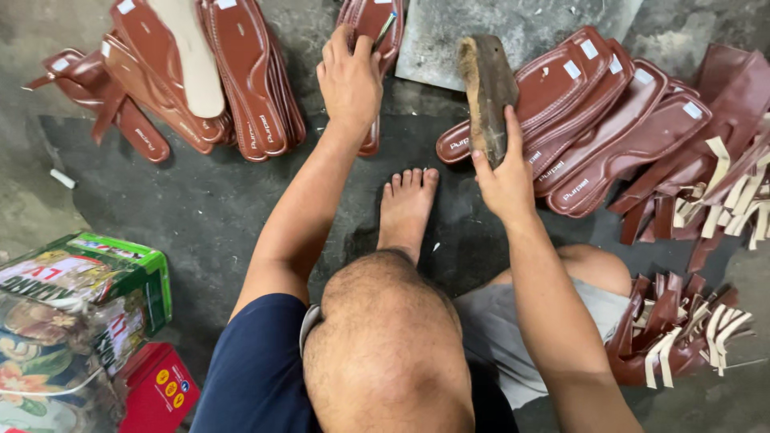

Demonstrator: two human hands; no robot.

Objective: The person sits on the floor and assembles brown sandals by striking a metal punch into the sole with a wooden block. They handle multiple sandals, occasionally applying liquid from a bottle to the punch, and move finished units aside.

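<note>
sitting on the dark floor [200, 208], the person works with brown insoles spread all about. at far left a stack of packets [76, 321] and a red box [156, 389] sit by the knee, well apart from the work. above them a fanned pile of brown insoles [241, 72] lies with one pale insole [192, 56] on top, and loose straps [84, 76] beside it. the left hand [350, 76] presses down on a single brown insole [370, 140], fingers close together and curled over its upper part; a thin dark tool [385, 30] pokes out between the fingertips, though i cannot tell how firmly it is pinched. the bare foot [407, 204] rests just below that insole. the right hand [505, 180] grips a worn wooden block [486, 92] upright, thumb on one side, fingers wrapped behind, lifted above the grey slab [513, 28]. right of it lies a row of overlapping insoles [609, 128], then bundles of straps [706, 192] and more by the thigh [674, 337]

judging from this, if the block comes down off line it could catch the left fingers or the toes, both near. the insole, held only at one end, might skid, and the thin tool could slip from a loose pinch
</note>
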